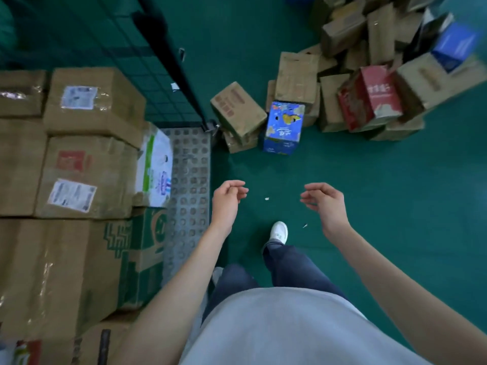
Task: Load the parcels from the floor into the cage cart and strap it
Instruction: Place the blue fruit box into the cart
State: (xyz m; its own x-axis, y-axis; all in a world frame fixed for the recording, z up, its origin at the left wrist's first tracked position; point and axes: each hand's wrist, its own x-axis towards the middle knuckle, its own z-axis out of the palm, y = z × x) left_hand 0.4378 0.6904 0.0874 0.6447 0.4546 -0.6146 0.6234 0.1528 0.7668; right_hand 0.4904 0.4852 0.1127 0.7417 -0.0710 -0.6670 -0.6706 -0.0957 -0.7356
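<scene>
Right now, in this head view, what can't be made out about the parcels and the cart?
- Shipping label text: blurred and too small.
- Parcel pile: cut off by the top and right edges, smeared; no count possible.
- Cage cart: far side past the left edge; no strap visible.
- Lower stacked boxes: hidden beneath others.

Cage cart [188,164] stood left, stacked boxes [87,143] on its deck. Loose parcels [342,83] lay heaped on floor [382,206] ahead and right, well apart from cart's stack.

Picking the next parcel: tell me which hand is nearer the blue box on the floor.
Left. The left hand hangs below the blue box, slightly to its left, holding nothing. The right hand is lower right of it, a bit farther off.
</scene>
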